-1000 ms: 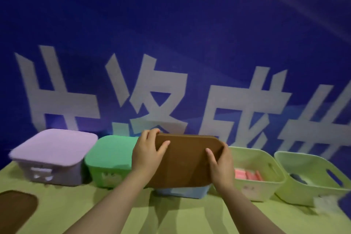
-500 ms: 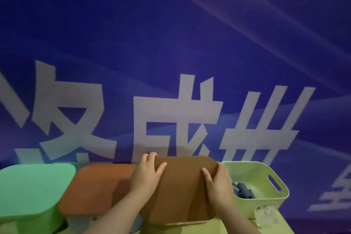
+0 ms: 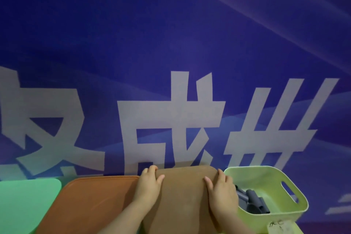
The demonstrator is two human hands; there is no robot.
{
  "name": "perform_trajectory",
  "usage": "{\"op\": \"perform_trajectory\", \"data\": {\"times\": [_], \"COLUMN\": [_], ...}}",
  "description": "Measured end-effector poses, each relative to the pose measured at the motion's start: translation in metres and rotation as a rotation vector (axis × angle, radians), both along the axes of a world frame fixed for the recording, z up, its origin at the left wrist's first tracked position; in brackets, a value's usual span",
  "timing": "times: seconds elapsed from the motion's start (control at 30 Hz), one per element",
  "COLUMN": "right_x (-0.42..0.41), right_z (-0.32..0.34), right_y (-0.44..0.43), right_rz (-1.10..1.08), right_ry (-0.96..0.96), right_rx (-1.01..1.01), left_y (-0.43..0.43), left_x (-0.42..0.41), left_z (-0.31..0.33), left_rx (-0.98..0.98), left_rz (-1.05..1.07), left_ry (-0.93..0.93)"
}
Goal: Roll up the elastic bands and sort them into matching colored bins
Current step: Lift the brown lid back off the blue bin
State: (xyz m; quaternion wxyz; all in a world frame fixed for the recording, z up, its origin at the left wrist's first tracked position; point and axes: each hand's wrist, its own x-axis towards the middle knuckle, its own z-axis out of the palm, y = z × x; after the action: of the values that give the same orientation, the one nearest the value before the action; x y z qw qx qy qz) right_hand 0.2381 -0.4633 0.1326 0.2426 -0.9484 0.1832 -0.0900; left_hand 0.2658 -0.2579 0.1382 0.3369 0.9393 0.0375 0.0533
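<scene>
The left grip [image 3: 150,186] and the right grip [image 3: 221,194] both grasp a brown lid [image 3: 184,195], one on each side of it. On the left side the fingers [image 3: 150,168] curl over the lid's far corner while the thumb lies on its upper face. On the right side the fingers wrap the lid's edge and the thumb again rests on top. The lid is tilted, with its far edge raised toward the camera's line of sight. What lies under the lid is hidden.

Just right of the lid stands an open pale green bin [image 3: 269,175] with a slot handle in its side. Rolled grey bands [image 3: 254,201] lie inside it, close to the right grip. A small tag [image 3: 279,228] hangs below the bin's near wall.

Left of the lid, touching or passing under it, sits an orange lid [image 3: 95,201]. Further left of that is a green lid [image 3: 24,201]. Behind the lid rises a blue banner [image 3: 171,43] with large white characters.
</scene>
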Motion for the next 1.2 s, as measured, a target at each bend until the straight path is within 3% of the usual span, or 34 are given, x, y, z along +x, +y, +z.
{"op": "perform_trajectory", "data": {"times": [0.23, 0.4, 0.77, 1.2], "right_x": [0.008, 0.013, 0.020, 0.028], "right_z": [-0.008, -0.011, -0.018, -0.018], "right_y": [-0.005, -0.007, -0.011, -0.009], "right_rz": [-0.034, -0.059, -0.067, -0.053], "right_ry": [0.010, 0.027, 0.088, 0.140], "right_rx": [-0.054, -0.120, -0.186, -0.252], "left_y": [-0.009, -0.014, -0.017, -0.018], "left_x": [0.010, 0.016, 0.024, 0.035], "left_z": [-0.015, -0.021, -0.035, -0.039], "left_rx": [-0.003, 0.104, 0.190, 0.081], "left_rz": [0.002, 0.034, 0.019, 0.025], "left_ry": [-0.044, -0.075, -0.010, -0.046]}}
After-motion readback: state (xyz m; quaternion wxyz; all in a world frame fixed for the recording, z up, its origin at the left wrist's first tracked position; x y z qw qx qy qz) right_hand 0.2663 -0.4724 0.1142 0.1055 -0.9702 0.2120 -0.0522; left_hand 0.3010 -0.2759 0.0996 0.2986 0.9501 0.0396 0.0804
